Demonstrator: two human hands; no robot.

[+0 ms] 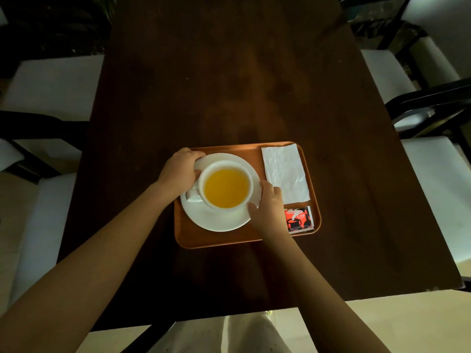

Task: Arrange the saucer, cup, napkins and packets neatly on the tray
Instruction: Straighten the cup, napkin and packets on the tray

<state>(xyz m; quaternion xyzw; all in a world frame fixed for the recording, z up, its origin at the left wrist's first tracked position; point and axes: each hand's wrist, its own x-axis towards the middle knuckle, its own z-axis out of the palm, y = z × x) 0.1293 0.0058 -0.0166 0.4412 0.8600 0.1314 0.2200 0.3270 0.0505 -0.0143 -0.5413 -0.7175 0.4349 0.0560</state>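
Note:
An orange tray (219, 239) lies on the dark table. On its left part sits a white saucer (219, 219) with a white cup (225, 186) full of yellow liquid on it, handle toward the left. My left hand (179, 171) grips the saucer's far left rim, beside the cup. My right hand (269, 203) holds the saucer's right rim. White napkins (285, 171) lie flat along the tray's right side. Red and black packets (298, 220) sit in the tray's near right corner, partly covered by my right wrist.
The dark wooden table (229, 85) stretches far beyond the tray. White-cushioned chairs (53, 82) with black frames stand on the left, and more chairs (433, 179) on the right. My legs show below the table's near edge.

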